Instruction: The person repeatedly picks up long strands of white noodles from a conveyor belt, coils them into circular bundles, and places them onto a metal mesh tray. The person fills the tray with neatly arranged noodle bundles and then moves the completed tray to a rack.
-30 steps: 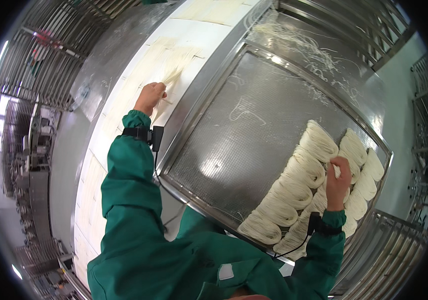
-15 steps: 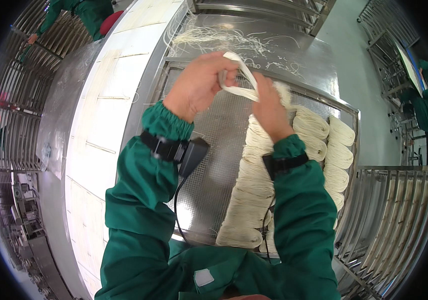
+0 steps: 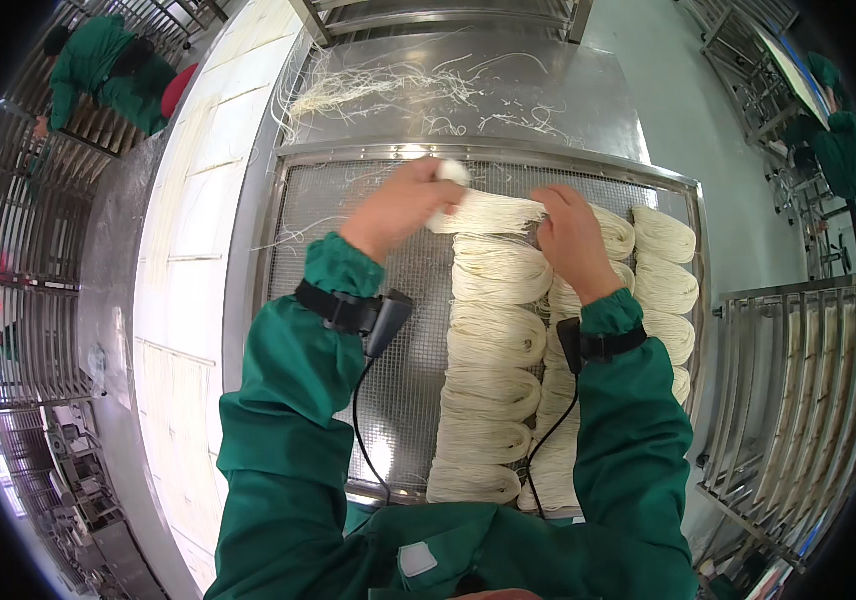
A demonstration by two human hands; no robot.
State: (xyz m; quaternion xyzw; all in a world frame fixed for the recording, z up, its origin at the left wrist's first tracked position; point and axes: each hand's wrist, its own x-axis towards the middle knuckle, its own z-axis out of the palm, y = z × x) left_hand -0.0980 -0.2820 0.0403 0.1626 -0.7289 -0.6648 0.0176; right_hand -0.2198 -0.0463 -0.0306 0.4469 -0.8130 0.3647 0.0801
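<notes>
The bent fingers (image 3: 447, 194) of the left hand (image 3: 394, 212) are closed on the left end of a pale noodle bundle (image 3: 496, 213). A white rounded piece (image 3: 455, 171) shows just above them; what it is exactly, I cannot tell. The right hand (image 3: 578, 243) has its fingers curved at the other end of this bundle; whether they pinch it or only touch it, I cannot tell. The left hand points up and to the right, with its back upward, while the right hand leans up and to the left, so the two are turned toward each other with the bundle between them. Both forearms, in green sleeves (image 3: 288, 430) with black wrist straps (image 3: 338, 308), rise from the lower edge. The bundle lies at the top of a column of folded noodles (image 3: 493, 385), over a mesh tray (image 3: 293, 290). To the right are two more columns, partly covered by the right arm. Beyond the tray, loose strands (image 3: 388, 88) lie on the metal tabletop (image 3: 593, 100). On the left runs a white surface (image 3: 178, 300) with flat noodles.
</notes>
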